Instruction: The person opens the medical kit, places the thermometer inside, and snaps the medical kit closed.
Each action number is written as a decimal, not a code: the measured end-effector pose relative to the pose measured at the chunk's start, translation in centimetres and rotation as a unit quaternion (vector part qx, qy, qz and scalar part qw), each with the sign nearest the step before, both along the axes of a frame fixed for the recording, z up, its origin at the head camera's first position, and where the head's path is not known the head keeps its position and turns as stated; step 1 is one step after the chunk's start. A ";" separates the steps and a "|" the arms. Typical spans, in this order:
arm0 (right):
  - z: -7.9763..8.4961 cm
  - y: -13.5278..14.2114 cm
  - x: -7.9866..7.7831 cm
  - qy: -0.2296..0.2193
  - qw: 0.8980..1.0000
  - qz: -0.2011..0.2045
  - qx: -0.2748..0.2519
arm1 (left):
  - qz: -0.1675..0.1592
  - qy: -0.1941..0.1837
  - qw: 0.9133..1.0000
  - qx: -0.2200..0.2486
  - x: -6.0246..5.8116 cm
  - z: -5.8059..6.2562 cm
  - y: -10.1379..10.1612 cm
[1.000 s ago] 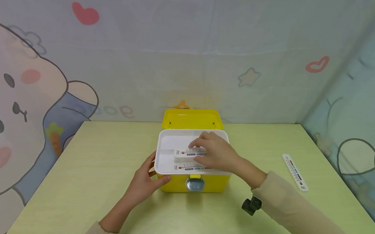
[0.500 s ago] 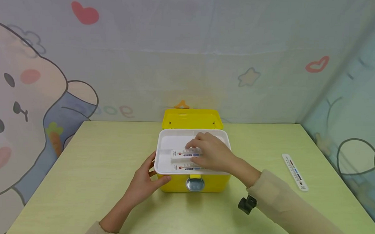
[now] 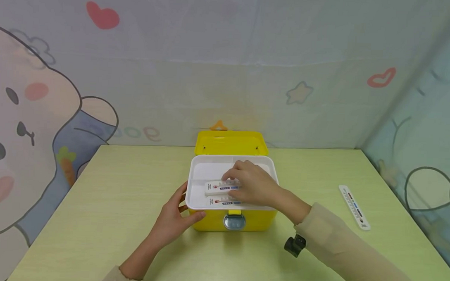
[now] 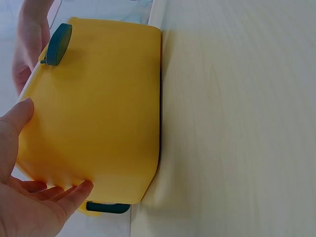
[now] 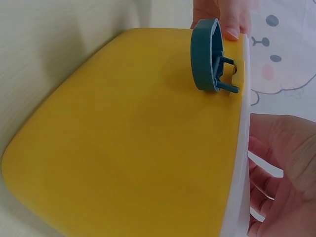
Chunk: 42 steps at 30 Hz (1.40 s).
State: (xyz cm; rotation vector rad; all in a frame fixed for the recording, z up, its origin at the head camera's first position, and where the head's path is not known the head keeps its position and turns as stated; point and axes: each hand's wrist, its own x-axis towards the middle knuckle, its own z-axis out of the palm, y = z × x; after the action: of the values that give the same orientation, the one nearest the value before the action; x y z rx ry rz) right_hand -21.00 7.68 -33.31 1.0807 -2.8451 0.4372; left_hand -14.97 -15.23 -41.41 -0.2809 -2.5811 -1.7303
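A yellow storage box (image 3: 214,223) stands with its lid (image 3: 231,143) raised behind it and a white inner tray (image 3: 205,166) on top. My left hand (image 3: 175,218) grips the box's left front corner, thumb on the front and fingers along the side, as the left wrist view also shows. Over the tray, my right hand (image 3: 255,185) pinches a white strip thermometer (image 3: 216,188), its right end hidden by the fingers. Just in front of it, a second thermometer (image 3: 216,202) lies in the tray, partly covered by the hand. In the right wrist view the tray's wall hides the fingertips.
Another white thermometer (image 3: 354,207) lies slanted on the wooden table (image 3: 134,187), right of the box. A round latch (image 3: 234,222) hangs at the box's front. A patterned cloth (image 3: 175,72) rises behind the table.
The right hand has shifted slightly left with the thermometer, which now sits a little lower, nearer the tray. The left hand and box have not moved.
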 end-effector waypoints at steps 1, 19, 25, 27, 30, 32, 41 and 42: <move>0.0 0.0 0.0 0.001 1.000 0.001 0.000 | 0.000 0.000 1.000 0.000 0.0 0.0 0.0; -0.2 0.4 -0.3 -0.010 1.000 0.001 -0.019 | -0.001 0.001 1.000 0.002 0.0 0.0 0.0; -0.1 1.0 -0.2 -0.015 0.999 -0.008 -0.038 | 0.002 -0.001 1.000 0.000 0.0 0.1 0.0; 0.0 1.3 -0.1 -0.014 0.999 -0.009 -0.046 | 0.002 -0.001 1.000 0.000 0.1 0.1 0.0; 0.0 1.9 0.1 -0.012 0.998 -0.010 -0.060 | 0.003 0.001 1.000 0.002 0.1 0.1 0.0; 0.1 2.3 0.3 -0.007 0.998 -0.012 -0.068 | 0.003 0.002 1.000 0.002 0.1 0.0 0.0; 0.0 5.1 0.3 0.016 0.994 -0.028 -0.108 | 0.005 -0.001 1.000 0.000 0.1 0.0 0.1; 0.0 5.4 0.3 0.014 0.993 -0.033 -0.111 | 0.005 -0.002 1.000 0.000 0.1 0.0 0.1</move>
State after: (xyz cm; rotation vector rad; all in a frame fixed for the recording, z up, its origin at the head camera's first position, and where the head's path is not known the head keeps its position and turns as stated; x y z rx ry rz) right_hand -20.74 13.07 -33.30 0.9422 -2.7174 0.7065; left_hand -14.83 -15.16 -41.45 -0.2643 -2.5800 -1.7291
